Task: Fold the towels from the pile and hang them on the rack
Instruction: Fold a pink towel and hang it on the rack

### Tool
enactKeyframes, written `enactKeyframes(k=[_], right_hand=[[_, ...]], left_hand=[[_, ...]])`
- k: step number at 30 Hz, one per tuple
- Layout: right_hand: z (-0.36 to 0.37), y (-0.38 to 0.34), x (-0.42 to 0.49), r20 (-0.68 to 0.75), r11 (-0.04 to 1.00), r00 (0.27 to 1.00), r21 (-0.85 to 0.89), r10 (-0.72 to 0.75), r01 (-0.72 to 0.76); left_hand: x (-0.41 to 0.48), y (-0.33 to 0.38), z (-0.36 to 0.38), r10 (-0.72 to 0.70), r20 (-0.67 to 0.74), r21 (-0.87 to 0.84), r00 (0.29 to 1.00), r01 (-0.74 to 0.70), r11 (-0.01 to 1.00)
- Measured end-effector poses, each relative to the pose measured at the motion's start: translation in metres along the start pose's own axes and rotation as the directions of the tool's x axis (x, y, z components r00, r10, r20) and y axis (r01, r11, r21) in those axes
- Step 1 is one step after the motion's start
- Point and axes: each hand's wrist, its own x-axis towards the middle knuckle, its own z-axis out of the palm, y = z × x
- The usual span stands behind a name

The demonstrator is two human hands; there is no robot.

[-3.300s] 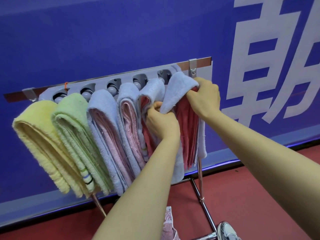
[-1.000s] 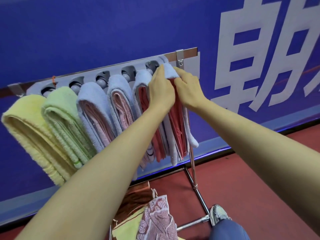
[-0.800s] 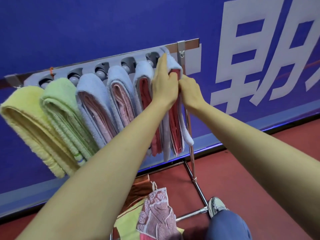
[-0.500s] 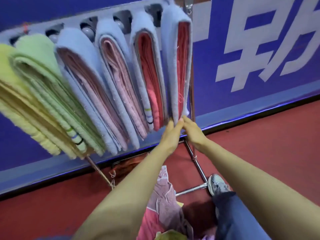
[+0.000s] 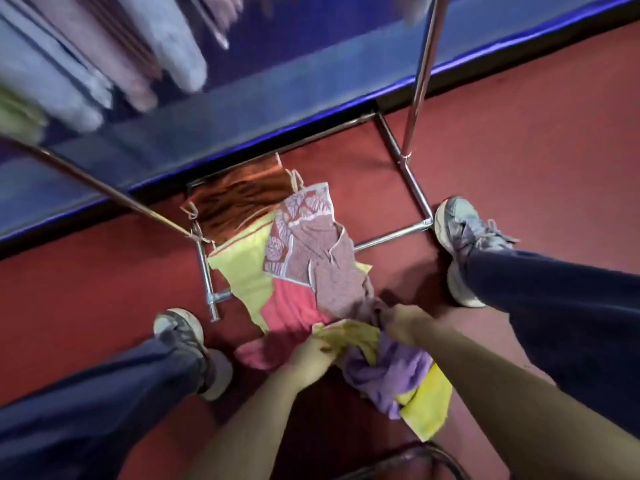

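Note:
The pile of towels lies on the red floor between my feet, inside the rack's metal base. On top are a small yellow towel, a purple towel, a pink towel and a leaf-patterned mauve towel. My left hand pinches the yellow towel's left end. My right hand has its fingers curled into the cloth at that towel's right end, beside the purple one. The folded towels hanging on the rack show only as blurred lower ends at the top left.
A lime towel and an orange-brown cloth lie at the back of the pile. My shoes stand on either side. The rack's upright pole rises at the right, and a blue wall panel runs behind. A dark curved rim shows at the bottom.
Both hands left the last hung towel, slid down its length and dropped to the pile on the floor. The view swung down from the rack to the floor.

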Motion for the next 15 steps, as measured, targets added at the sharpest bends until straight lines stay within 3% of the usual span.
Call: enactKeyframes(k=[3,8,10,13,15], right_hand=[[0.030,-0.016,0.028,0.029,0.997,0.997,-0.029,-0.075,0.076],[0.060,-0.053,0.052,0.132,0.998,0.989,-0.022,-0.061,0.065],[0.066,-0.063,0.060,0.150,0.999,0.987,-0.011,-0.049,0.052],[0.071,-0.072,0.070,0.167,0.999,0.985,-0.018,-0.041,0.044],[0.074,-0.073,0.075,0.161,1.000,0.987,-0.019,-0.012,0.015]], left_hand=[[0.016,-0.026,-0.009,-0.043,0.042,0.024,0.998,0.042,0.999],[0.037,-0.040,-0.027,-0.084,-0.038,0.093,0.996,0.088,0.992],[0.052,-0.037,-0.033,-0.100,-0.176,-0.001,0.979,0.101,0.995],[0.086,-0.046,-0.047,-0.147,-0.431,-0.063,0.890,0.133,0.989],[0.108,-0.055,-0.059,-0.241,-0.468,-0.125,0.850,0.206,0.971]])
